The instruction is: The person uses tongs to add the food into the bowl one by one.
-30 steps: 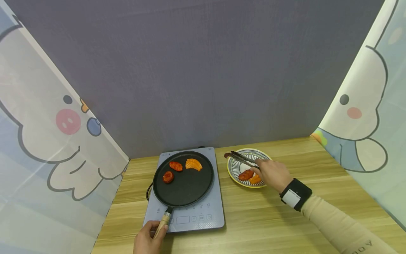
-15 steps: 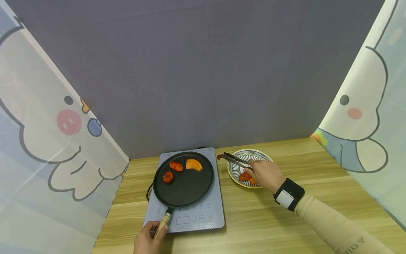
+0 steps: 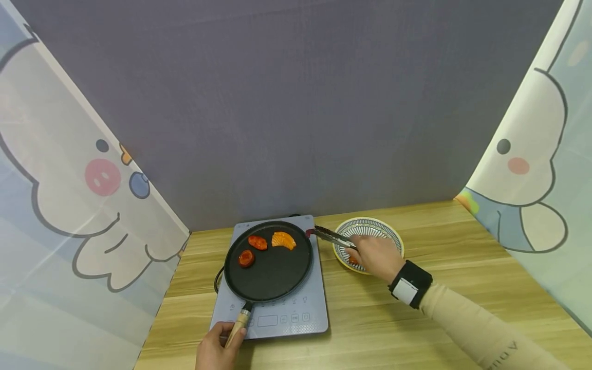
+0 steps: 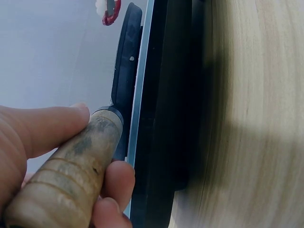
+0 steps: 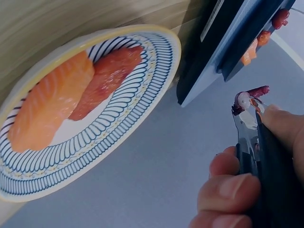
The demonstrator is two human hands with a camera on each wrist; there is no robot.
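Observation:
My left hand (image 3: 216, 347) grips the wooden handle (image 4: 66, 175) of a flat black frying pan (image 3: 273, 275). In the pan lie a round red piece (image 3: 246, 258), a red slice (image 3: 257, 242) and an orange striped slice (image 3: 283, 240). My right hand (image 3: 379, 259) holds metal tongs (image 3: 332, 236) with dark grips. Their tips pinch a purple-red and white piece, like octopus (image 5: 243, 100), above the pan's right edge. Partly hidden under that hand is a patterned plate (image 3: 399, 240); the right wrist view shows a salmon slice (image 5: 52, 104) and a red slice (image 5: 108, 83) on it.
The pan sits on a grey induction cooktop (image 3: 316, 308) on a wooden table (image 3: 370, 318). A black cord (image 3: 216, 281) shows at its left side. Behind stands a grey partition (image 3: 296, 113), with printed panels (image 3: 532, 154) at both sides.
My right hand has moved left with the tongs, carrying the purple-red piece from over the plate to the pan's right edge. The left hand stays on the handle.

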